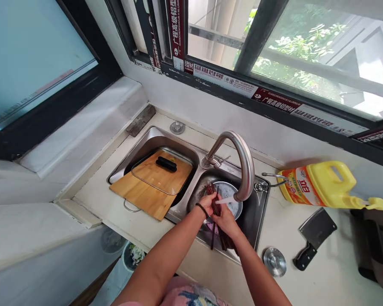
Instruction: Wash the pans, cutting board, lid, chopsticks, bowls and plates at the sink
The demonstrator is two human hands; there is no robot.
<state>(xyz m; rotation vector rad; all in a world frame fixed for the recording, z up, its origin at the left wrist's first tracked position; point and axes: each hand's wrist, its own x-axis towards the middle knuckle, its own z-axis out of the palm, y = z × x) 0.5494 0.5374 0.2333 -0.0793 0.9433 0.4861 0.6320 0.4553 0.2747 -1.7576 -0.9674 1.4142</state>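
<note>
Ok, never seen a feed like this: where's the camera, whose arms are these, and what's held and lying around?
No machine here: one camera worn on a person's head looks down at their own bare hands. The left hand and right hand both grip a bundle of dark chopsticks under the tap, over the right sink basin. A wooden board and a glass lid lie across the left basin. On the counter lie a yellow bottle on its side, a cleaver and a round metal disc.
</note>
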